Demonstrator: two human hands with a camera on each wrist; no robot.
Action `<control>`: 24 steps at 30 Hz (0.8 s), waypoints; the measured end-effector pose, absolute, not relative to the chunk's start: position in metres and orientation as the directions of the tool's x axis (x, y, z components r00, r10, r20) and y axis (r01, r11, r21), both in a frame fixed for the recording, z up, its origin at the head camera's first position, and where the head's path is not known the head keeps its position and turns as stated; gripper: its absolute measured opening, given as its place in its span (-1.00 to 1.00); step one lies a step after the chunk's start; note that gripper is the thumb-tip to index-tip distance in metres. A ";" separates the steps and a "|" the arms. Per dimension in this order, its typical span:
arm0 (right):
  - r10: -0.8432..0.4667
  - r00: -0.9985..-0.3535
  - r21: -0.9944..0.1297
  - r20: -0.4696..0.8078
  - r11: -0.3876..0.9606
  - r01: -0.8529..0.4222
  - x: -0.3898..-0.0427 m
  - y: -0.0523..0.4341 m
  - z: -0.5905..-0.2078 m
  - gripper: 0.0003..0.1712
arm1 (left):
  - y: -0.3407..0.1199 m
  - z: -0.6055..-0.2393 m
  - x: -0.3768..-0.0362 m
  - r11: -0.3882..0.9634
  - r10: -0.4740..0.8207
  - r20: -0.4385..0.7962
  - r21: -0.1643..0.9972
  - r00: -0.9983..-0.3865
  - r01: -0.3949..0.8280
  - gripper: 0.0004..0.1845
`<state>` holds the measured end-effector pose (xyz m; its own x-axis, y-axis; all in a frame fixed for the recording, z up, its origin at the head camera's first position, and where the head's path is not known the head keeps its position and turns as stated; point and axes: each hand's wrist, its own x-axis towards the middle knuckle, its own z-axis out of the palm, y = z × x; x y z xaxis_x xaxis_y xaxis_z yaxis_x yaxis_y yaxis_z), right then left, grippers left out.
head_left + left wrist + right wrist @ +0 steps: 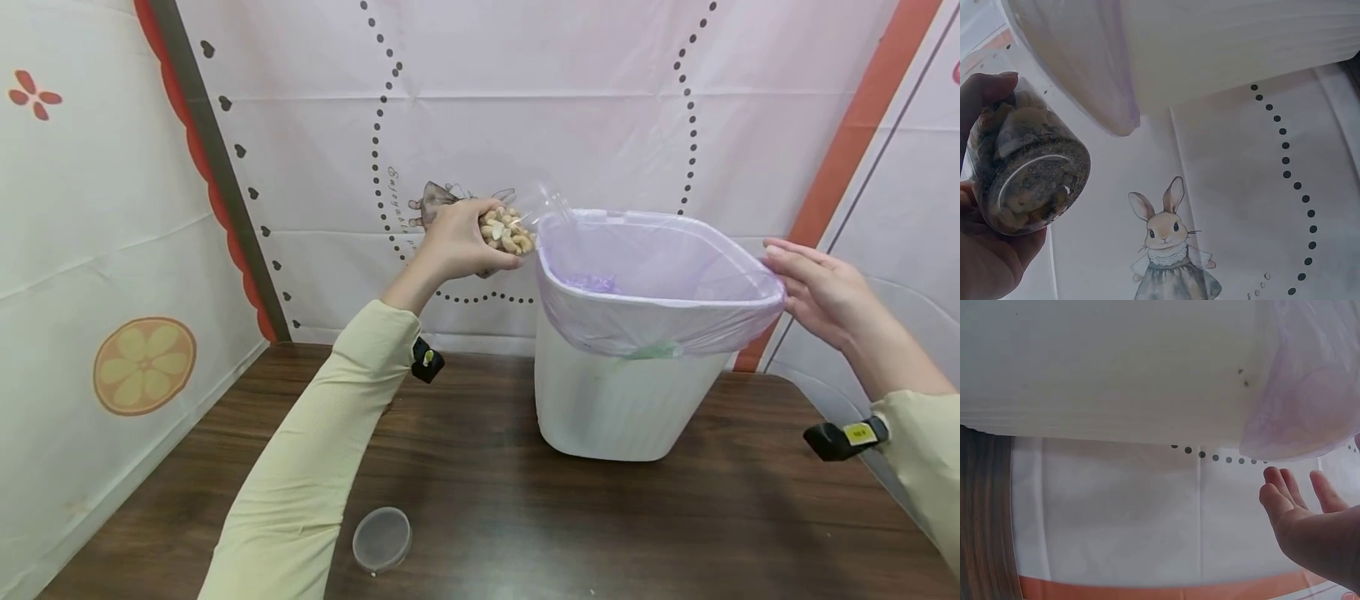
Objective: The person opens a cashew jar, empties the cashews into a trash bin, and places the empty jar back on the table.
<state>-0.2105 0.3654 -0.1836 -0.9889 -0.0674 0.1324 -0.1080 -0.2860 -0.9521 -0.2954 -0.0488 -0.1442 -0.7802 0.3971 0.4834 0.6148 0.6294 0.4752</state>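
My left hand [461, 242] grips a clear plastic jar [543, 204] partly filled with cashews [507, 232]. The jar lies on its side at the bin's left rim, its far end leaning towards the opening. In the left wrist view, the jar's base [1038, 187] faces the camera, with nuts and darker bits against it. A white trash bin [622, 392] stands on the table, lined with a purple bag [660, 321] folded over its rim. Beside the right rim is my right hand [828, 296], fingers mostly straight; whether they touch the bag I cannot tell.
A round clear lid [382, 540] lies on the dark wooden table [480, 500] at the front left. Behind the bin hangs a printed cloth [540, 83] with a rabbit [1166, 234] and dotted lines. More cloth [97, 208] covers the left side.
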 end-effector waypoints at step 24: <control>-0.008 -0.999 -0.996 0.038 -0.082 -0.038 -0.218 0.344 -0.173 -0.80 | -0.034 -0.139 -0.300 0.756 0.409 0.444 0.324 -0.797 0.569 -0.17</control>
<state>-0.2183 0.3436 -0.1731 -0.9992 -0.0077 0.0384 -0.0377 -0.0816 -0.9960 -0.2996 -0.0342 -0.1395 -0.7970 0.4090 0.4444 0.5687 0.7559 0.3243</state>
